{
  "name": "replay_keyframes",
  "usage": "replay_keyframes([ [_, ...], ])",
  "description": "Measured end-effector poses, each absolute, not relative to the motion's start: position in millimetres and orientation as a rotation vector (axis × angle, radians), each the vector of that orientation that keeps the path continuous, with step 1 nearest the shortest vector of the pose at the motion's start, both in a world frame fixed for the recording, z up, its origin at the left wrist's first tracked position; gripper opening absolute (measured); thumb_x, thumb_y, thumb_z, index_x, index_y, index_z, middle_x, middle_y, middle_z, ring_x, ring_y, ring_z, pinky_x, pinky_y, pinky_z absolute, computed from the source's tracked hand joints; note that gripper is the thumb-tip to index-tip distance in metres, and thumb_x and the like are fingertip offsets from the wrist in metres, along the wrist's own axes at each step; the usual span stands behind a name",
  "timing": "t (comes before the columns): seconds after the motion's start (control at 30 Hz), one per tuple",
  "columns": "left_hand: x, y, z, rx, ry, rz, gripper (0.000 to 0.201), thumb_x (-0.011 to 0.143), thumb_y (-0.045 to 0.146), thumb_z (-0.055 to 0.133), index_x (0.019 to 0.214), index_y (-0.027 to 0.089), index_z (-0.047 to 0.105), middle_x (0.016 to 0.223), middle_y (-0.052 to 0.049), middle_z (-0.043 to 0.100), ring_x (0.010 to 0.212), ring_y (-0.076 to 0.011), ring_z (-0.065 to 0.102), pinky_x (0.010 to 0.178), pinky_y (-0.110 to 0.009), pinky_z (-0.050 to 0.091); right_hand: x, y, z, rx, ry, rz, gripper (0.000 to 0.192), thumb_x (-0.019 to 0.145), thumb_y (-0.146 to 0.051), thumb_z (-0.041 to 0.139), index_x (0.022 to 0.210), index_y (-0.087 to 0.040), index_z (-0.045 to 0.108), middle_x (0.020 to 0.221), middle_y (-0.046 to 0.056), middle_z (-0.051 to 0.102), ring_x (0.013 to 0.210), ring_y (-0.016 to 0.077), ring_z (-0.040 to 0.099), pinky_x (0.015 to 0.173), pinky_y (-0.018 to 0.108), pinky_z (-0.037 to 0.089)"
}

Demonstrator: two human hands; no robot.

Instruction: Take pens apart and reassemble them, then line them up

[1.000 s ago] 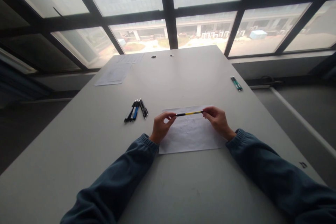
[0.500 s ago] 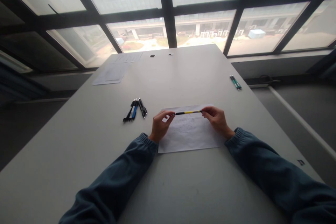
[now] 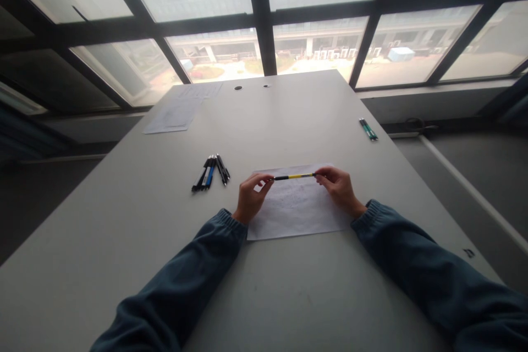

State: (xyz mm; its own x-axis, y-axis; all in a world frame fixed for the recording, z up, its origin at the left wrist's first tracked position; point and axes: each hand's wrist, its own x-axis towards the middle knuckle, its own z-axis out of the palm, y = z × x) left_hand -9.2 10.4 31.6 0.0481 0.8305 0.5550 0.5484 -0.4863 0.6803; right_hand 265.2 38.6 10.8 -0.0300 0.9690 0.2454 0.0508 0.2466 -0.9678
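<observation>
Two hands hold one yellow-and-black pen level above a sheet of paper.

Left hand (image 3: 250, 198) and right hand (image 3: 339, 187) each have fingers clamped on an end of the pen (image 3: 293, 176), over the paper (image 3: 295, 212). Left of the paper lies a pen cluster (image 3: 210, 171); far right, green pens (image 3: 368, 129); beyond, printed sheets (image 3: 177, 110) on the tabletop (image 3: 124, 220).

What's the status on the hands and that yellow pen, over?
Left hand and right hand each pinch one end of the yellow pen. Pen level, above the paper sheet. Pen cluster lies apart to the left, nothing in the way.
</observation>
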Motion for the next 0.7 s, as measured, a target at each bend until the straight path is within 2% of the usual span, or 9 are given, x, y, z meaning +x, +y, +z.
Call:
replay_keyframes([
  [0.7,-8.4,9.7,32.1,2.022,1.408,1.394,0.011,0.089,0.028,0.068,0.095,0.02,0.073,0.087,-0.004,0.073,0.073,-0.0139,0.064,0.067,-0.027,0.052,264.4,36.1,15.1,-1.022,-1.372,1.025,0.022,0.079,-0.038,0.076,0.087,-0.018,0.073,0.075,0.003,0.068,0.067,0.0154,0.062,0.062,0.029,0.053],
])
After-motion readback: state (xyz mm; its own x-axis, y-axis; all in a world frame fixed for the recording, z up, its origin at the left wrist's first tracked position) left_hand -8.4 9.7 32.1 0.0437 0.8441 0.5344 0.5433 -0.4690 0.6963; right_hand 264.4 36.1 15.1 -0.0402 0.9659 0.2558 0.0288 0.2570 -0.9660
